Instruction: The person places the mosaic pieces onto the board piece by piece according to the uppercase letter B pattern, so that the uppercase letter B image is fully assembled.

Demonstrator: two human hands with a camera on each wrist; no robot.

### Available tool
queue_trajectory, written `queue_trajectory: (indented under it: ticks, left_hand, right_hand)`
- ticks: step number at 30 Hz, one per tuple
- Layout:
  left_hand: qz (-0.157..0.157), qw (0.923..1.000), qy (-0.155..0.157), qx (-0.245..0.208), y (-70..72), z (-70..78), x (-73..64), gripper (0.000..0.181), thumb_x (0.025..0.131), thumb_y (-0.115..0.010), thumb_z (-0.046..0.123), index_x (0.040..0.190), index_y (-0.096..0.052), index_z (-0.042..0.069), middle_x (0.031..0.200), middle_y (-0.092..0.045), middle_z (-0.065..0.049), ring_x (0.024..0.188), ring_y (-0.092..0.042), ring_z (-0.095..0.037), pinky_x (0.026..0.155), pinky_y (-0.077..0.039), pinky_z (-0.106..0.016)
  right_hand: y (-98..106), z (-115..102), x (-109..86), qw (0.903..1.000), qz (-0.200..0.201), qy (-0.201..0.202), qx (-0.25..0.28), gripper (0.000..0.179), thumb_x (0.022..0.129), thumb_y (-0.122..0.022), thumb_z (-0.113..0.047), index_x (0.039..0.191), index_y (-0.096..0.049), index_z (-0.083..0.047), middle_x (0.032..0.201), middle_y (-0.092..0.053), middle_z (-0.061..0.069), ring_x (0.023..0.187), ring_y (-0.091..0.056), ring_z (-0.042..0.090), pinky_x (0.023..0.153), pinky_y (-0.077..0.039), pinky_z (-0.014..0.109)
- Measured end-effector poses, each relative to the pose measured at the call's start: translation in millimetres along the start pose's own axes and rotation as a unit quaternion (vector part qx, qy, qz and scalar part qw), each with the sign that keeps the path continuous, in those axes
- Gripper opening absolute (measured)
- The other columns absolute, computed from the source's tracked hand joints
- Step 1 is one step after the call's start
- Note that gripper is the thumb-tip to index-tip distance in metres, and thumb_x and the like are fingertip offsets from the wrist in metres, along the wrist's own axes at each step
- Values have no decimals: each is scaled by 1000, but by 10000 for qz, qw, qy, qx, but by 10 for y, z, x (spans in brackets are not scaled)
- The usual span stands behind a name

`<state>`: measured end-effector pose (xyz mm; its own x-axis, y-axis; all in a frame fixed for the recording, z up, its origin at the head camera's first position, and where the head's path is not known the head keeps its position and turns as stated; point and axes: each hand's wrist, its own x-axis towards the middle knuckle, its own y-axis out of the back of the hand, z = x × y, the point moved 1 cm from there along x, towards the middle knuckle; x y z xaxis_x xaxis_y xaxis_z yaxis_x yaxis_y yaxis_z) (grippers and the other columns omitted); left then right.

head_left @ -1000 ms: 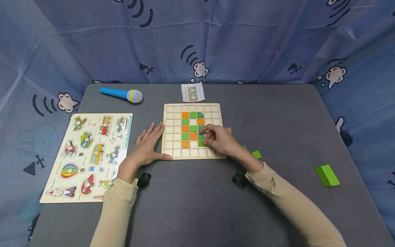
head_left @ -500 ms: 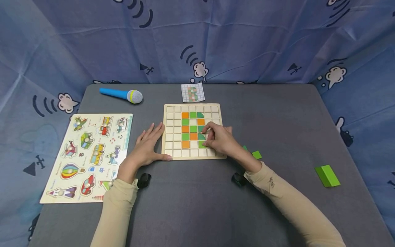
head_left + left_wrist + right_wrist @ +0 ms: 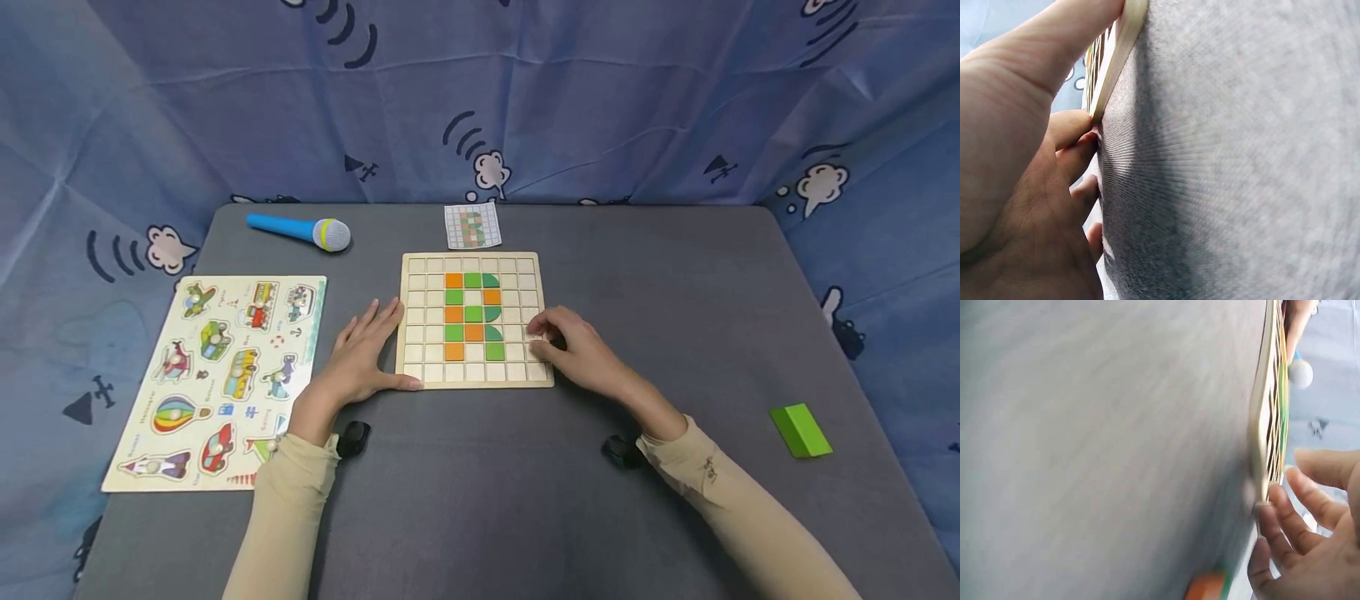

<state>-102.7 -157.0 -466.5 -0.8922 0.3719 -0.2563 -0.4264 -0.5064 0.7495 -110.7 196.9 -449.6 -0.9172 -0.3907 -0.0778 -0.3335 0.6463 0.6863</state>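
My left hand lies with straight, spread fingers against the left edge of a wooden grid board. In the left wrist view its thumb touches the board's side. Orange tiles, green square tiles and darker green rounded tiles sit in the board's cells. My right hand hovers at the board's right edge, fingers loosely bent. Nothing shows between its thumb and fingers in the right wrist view. Blurred below them is an orange and green piece.
A small pattern card lies behind the board. At left are a vehicle puzzle and a blue toy microphone. A green block stands at far right on the grey table. A patterned blue cloth hangs behind.
My right hand has let go of the green square tile in the lower row and moved right to the board's edge. Loose green tiles seen beside that wrist are now hidden. The left hand stays put.
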Motion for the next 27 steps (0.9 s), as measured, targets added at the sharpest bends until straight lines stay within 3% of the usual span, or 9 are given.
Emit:
queue_trajectory:
  ticks: [2,8,11,15,21,27]
  left_hand:
    - [-3,10000,7,12,2,2,3,125,82,-92,46,172,-12,13,181,-7,-7,168,3,-34,133,2,-60]
    - [-15,10000,-1,50,-2,-2,13,124,82,-91,47,172,-12,13,181,-7,-7,168,4,-34,134,2,-60]
    - [-27,10000,8,71,-7,-3,15,125,82,-91,47,172,-12,13,181,-7,-7,168,4,-34,133,2,-60]
    - [-33,9999,22,92,-11,-7,19,125,82,-91,47,172,-12,13,181,-7,-6,168,4,-34,133,2,-60]
    - [-54,9999,37,106,-10,-7,19,125,82,-91,47,172,-12,13,181,-7,-7,168,4,-34,133,2,-61]
    - [-63,9999,30,110,-2,6,15,124,83,-91,46,172,-12,12,181,-7,-7,168,4,-35,133,2,-61]
  right_hand:
    - [85,94,-102,9999,-83,-67,8,23,106,-64,-10,128,-66,-4,123,-61,15,110,-59,29,97,-48,48]
    - [384,284,-383,9971,-506,-533,208,25,110,-58,-13,133,-65,-7,137,-56,16,124,-56,32,104,-46,52]
    - [537,332,-525,9946,-738,-665,314,26,109,-61,-13,134,-65,-7,142,-54,15,130,-52,34,108,-44,55]
    - [668,387,-683,9940,-880,-645,27,38,100,-75,-15,136,-65,-6,144,-50,20,133,-45,40,107,-41,61]
    - [649,433,-797,9948,-754,-593,-357,56,92,-85,-21,141,-63,-7,141,-48,22,130,-42,42,104,-39,66]
    - [544,438,-763,9966,-465,-612,-309,46,98,-79,-20,140,-65,-9,132,-55,16,119,-49,31,99,-45,53]
